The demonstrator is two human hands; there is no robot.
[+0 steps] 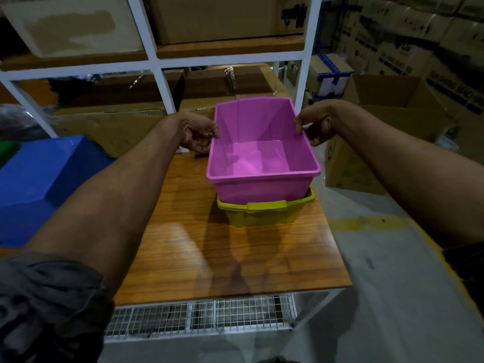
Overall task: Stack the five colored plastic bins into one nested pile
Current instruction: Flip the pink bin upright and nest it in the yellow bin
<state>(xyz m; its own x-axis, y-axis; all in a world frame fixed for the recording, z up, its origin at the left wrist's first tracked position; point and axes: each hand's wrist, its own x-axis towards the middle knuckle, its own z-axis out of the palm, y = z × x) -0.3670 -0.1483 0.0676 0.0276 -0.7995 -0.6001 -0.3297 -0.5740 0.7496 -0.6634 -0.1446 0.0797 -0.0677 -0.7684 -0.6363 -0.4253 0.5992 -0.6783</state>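
A pink bin (262,158) sits partly nested in a yellow-green bin (264,213) on the wooden table (209,252). The pink bin rides high, with most of its walls above the yellow-green rim. My left hand (199,132) grips the pink bin's left rim near the far corner. My right hand (318,124) grips its right rim opposite. A blue bin (47,179) lies upside down at the left, beside the table. A sliver of green (7,153) shows behind the blue one, too little to identify.
A white metal shelf rack (154,61) with cardboard boxes stands behind the table. Open cardboard boxes (387,121) stand on the floor at the right. A wire mesh shelf (201,318) lies under the table's near edge. Concrete floor with a yellow line runs along the right.
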